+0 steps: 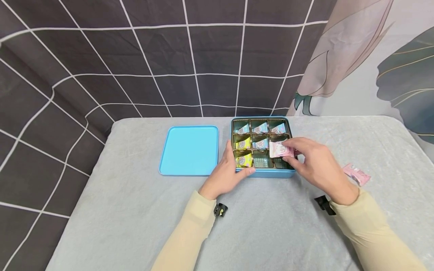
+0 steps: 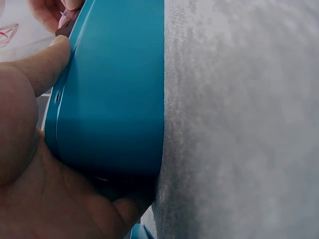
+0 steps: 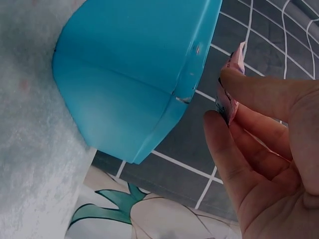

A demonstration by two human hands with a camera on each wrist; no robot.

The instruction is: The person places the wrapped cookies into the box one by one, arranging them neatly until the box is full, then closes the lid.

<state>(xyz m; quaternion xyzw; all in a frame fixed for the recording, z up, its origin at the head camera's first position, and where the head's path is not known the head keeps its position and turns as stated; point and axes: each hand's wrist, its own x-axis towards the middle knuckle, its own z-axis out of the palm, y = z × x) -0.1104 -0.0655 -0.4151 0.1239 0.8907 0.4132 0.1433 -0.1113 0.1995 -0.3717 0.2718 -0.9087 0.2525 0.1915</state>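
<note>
A blue tin box point(image 1: 268, 174) with a gold divided insert lies on the table. My left hand point(image 1: 225, 171) grips its front left corner, thumb over the front rim and fingers along the left side. Between thumb and fingers, my right hand point(image 1: 317, 163) pinches a pink wrapped candy point(image 1: 280, 149) above the right column of compartments. Blue candies point(image 1: 260, 128) sit across the back row, with another in the middle compartment. Two yellow candies point(image 1: 243, 160) lie in the left column. The front middle compartment point(image 1: 262, 160) holds no candy; the one beside it is partly covered by the right hand.
The box's blue lid point(image 1: 189, 150) lies flat left of the box. Another pink candy packet point(image 1: 357, 174) is on the grey tablecloth point(image 1: 135, 210), beside the right wrist. A dark gridded curtain point(image 1: 217, 49) hangs behind the table.
</note>
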